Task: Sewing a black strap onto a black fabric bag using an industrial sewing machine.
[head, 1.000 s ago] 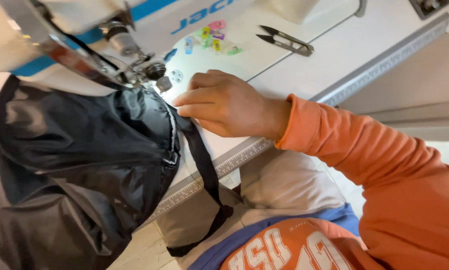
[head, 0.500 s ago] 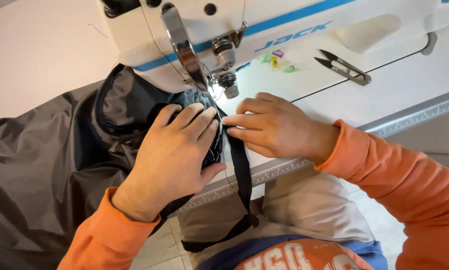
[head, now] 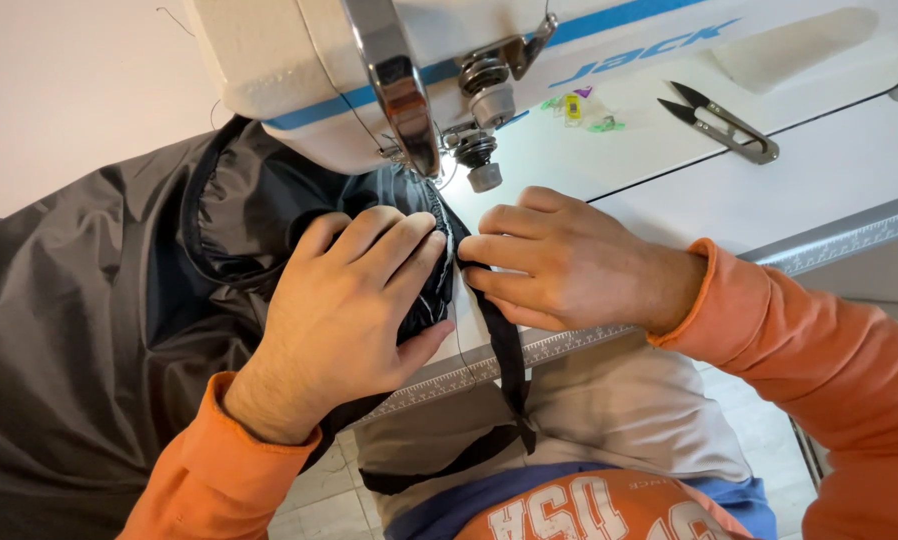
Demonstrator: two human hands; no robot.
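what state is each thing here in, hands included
left hand: flat, palm down, pressing the dark grey nylon fabric
right hand: fingers curled, pinching the black webbing strap
dark grey nylon fabric: bunched under the white sewing machine head
black webbing strap: hanging off the table edge
metal thread snips: lying unused on the white table

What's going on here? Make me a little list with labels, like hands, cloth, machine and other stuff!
left hand: flat on the dark fabric, pressing it down
right hand: fingers pinching the black strap beside the fabric
machine: white sewing machine, needle area just above both hands
other stuff: thread snips and small coloured clips on the white table
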